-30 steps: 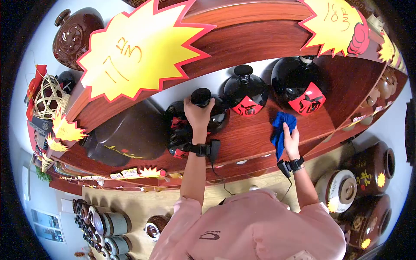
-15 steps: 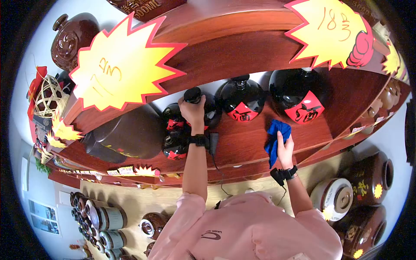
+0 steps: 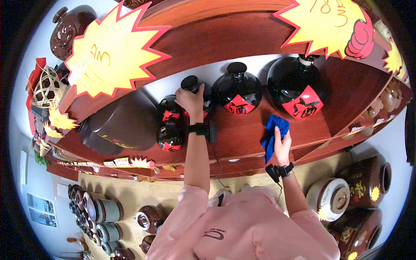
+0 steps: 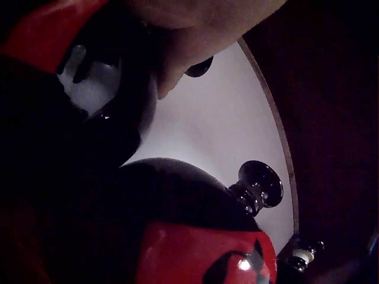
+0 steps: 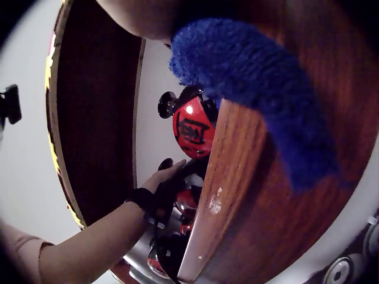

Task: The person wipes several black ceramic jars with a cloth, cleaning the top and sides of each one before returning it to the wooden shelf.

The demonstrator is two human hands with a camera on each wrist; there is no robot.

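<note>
My left hand grips the neck of a round black bottle just below its flared stopper. The hand and wrist cover much of its body and red label. Two smaller black bottles, one behind and one in front, stand left of it. To its right are a medium black bottle and a large one, both with red diamond labels. A blue cloth is pinched in my right hand, over the shelf's front edge; it hangs in folds in the right wrist view.
A big dark brown jar fills the left of the wooden shelf. Starburst price signs hang from the board above. Large jars stand on the floor at right. A cable dangles from the left wrist camera.
The left hand has shifted slightly left with the bottle, widening the space to the medium bottle. The right hand and cloth have drifted a little left. The head view has shifted too.
</note>
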